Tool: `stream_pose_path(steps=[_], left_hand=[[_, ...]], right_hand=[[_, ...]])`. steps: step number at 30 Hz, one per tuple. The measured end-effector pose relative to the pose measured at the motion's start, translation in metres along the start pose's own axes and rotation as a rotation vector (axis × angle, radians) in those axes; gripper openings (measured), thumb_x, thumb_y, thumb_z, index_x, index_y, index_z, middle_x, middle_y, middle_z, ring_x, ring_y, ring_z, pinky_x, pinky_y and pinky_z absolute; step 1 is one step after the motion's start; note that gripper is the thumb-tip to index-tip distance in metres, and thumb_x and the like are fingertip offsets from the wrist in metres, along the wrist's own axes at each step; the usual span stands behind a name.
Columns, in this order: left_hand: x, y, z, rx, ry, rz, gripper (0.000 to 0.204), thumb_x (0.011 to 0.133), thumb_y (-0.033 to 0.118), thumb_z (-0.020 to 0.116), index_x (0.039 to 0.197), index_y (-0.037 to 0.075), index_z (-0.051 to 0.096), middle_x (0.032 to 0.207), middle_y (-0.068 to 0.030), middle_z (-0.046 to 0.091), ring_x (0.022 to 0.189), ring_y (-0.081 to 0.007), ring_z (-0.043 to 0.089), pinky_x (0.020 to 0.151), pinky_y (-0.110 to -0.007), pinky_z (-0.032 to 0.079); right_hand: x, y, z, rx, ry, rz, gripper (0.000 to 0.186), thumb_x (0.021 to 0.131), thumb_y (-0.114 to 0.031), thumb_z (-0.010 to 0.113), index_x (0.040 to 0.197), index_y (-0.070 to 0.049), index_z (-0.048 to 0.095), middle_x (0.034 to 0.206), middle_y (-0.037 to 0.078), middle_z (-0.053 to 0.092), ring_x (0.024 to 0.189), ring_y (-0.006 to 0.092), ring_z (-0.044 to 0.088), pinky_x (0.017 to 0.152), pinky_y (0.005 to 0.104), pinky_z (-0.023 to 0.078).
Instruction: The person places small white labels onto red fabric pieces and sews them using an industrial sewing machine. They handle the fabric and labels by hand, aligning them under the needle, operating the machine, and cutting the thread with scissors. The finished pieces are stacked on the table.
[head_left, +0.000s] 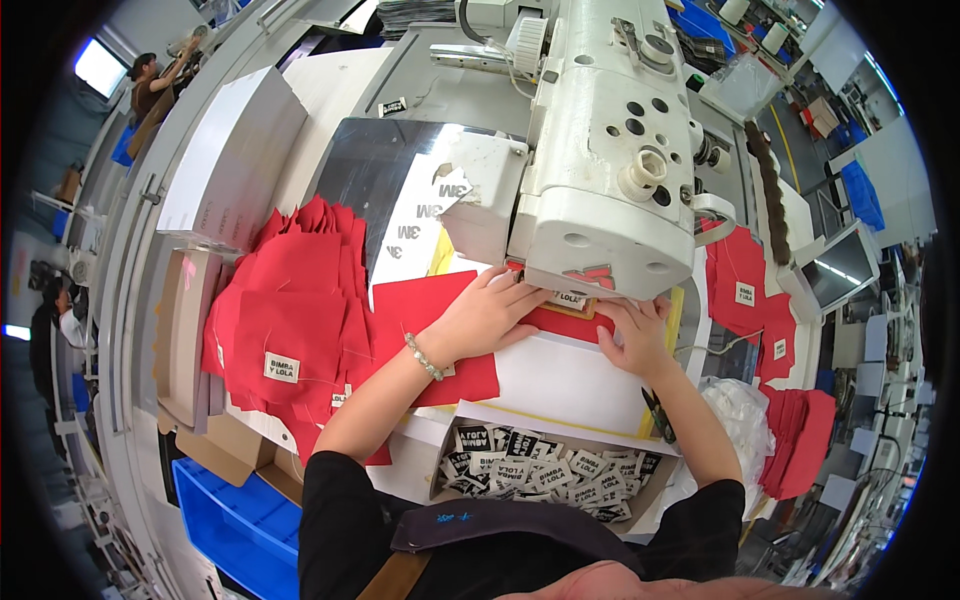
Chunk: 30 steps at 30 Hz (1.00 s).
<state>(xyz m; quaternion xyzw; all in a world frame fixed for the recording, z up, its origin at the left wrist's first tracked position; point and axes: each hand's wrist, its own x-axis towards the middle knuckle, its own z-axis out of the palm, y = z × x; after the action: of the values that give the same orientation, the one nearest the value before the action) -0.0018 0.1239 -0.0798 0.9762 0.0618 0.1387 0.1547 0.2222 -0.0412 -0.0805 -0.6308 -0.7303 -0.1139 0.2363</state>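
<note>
Well to the left of the left fingers stand an open brown cardboard tray (185, 350), a tall white box-shaped carton (235, 160) beyond it and a blue rectangular plastic crate (225, 508) nearer the body. Closer to those fingers lies a heaped pile of red fabric pieces (300, 335), some bearing small white labels. Just left of the left fingertips, and partly under that forearm, is a flat red fabric sheet (425, 310). The left hand (485, 322), a pale beaded bracelet (423, 357) at its wrist, reaches forward with fingers extended and lying close together. Below both hands, toward the body, sits a shallow pale tray (652, 492) of 2-tone black and white labels. Between the 2 sets of fingers, a red fabric strip (570, 325) lies beneath a white metal sewing machine head (610, 190), whose overhang makes it hard to tell whether the left tips pinch anything. The right hand (640, 335) rests at the strip's right end, fingers bent and slightly spread. Below them lie dark-handled snips (658, 415); farther right, a stack of red fabric (797, 440).
</note>
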Motion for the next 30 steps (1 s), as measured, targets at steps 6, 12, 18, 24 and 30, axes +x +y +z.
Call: stream_pose_path(steps=[6, 12, 18, 24, 30], left_hand=[[-0.001, -0.005, 0.002, 0.010, -0.127, -0.161, 0.057, 0.088, 0.041, 0.062, 0.128, 0.001, 0.051, 0.122, -0.0134, 0.055, 0.118, -0.0283, 0.047, 0.105, -0.043, 0.032], [0.001, 0.000, 0.014, 0.175, 0.117, -0.109, 0.050, 0.085, 0.045, 0.062, 0.108, 0.001, 0.061, 0.107, -0.0114, 0.056, 0.105, -0.0256, 0.049, 0.097, -0.042, 0.037], [0.002, 0.003, 0.016, 0.209, 0.148, -0.127, 0.046, 0.086, 0.043, 0.061, 0.105, 0.001, 0.063, 0.107, -0.0107, 0.056, 0.106, -0.0254, 0.048, 0.103, -0.043, 0.033], [0.001, 0.005, 0.019, 0.198, 0.146, -0.145, 0.043, 0.086, 0.042, 0.061, 0.104, 0.002, 0.064, 0.107, -0.0105, 0.056, 0.107, -0.0254, 0.048, 0.105, -0.044, 0.032], [0.000, 0.004, 0.019, 0.180, 0.148, -0.143, 0.043, 0.086, 0.041, 0.061, 0.103, 0.002, 0.064, 0.108, -0.0107, 0.056, 0.107, -0.0255, 0.048, 0.104, -0.044, 0.033]], right_hand=[[0.002, -0.001, 0.003, 0.010, -0.033, 0.018, 0.031, 0.074, -0.020, 0.069, 0.105, -0.018, 0.066, 0.101, -0.006, 0.066, 0.100, 0.0158, 0.054, 0.082, 0.0399, 0.030], [0.007, -0.010, 0.007, -0.016, -0.079, -0.031, 0.030, 0.076, -0.022, 0.069, 0.106, -0.018, 0.067, 0.103, -0.005, 0.066, 0.096, 0.0154, 0.054, 0.083, 0.0401, 0.031], [0.007, -0.011, 0.010, -0.059, -0.034, 0.003, 0.029, 0.075, -0.024, 0.069, 0.103, -0.017, 0.067, 0.101, -0.005, 0.066, 0.092, 0.0152, 0.054, 0.081, 0.0398, 0.031], [0.004, -0.010, 0.010, -0.039, -0.054, 0.048, 0.025, 0.073, -0.021, 0.068, 0.097, -0.016, 0.063, 0.094, -0.004, 0.066, 0.092, 0.0160, 0.054, 0.080, 0.0402, 0.030], [0.005, -0.007, 0.012, 0.067, -0.092, 0.067, 0.028, 0.074, -0.018, 0.067, 0.101, -0.015, 0.060, 0.089, 0.000, 0.064, 0.094, 0.0197, 0.054, 0.081, 0.0425, 0.030]])
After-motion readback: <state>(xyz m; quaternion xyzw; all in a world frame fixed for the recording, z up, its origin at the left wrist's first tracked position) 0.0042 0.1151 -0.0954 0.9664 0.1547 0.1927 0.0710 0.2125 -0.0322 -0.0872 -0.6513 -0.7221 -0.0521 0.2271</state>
